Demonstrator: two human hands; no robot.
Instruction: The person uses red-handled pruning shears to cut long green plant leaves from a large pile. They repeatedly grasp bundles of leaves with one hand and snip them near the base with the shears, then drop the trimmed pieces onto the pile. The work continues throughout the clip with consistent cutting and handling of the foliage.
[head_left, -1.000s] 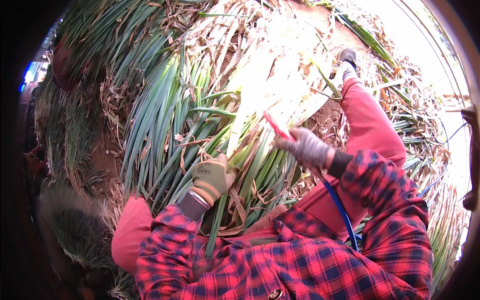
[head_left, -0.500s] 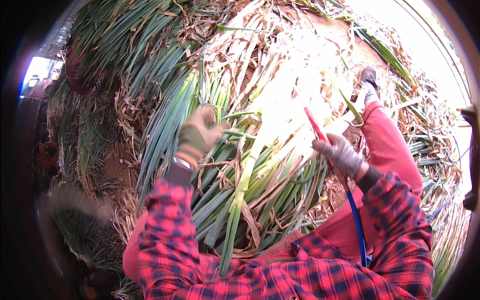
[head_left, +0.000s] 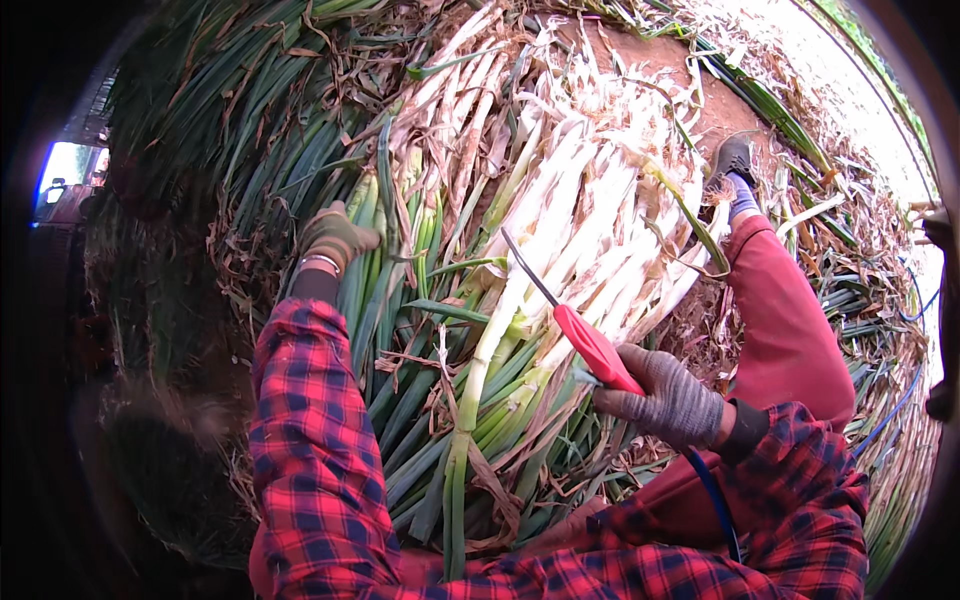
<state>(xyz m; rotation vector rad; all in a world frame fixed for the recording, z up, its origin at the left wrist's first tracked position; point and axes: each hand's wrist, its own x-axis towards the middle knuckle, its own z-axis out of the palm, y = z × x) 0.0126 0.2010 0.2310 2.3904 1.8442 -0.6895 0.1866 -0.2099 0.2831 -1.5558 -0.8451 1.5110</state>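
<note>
While the heap of long white-and-green onions (head_left: 590, 235) lies before the person, the grey-gloved right hand (head_left: 668, 398) clamps its fingers round a red-handled tool (head_left: 592, 345) over the heap's near right, probably so its thin metal nozzle points away from the body. At the heap's left, the olive-gloved left hand (head_left: 338, 238) touches leaves; whether its fingers close, I cannot tell. Brown soil (head_left: 722, 112) gives room beyond the heap's far right edge; a red-trousered leg (head_left: 790, 320) bounds its right.

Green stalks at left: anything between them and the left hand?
Nothing visible: the left hand is right at the green stalks, apparently touching. Dry leaves lie up and to the right, out of its way.
</note>
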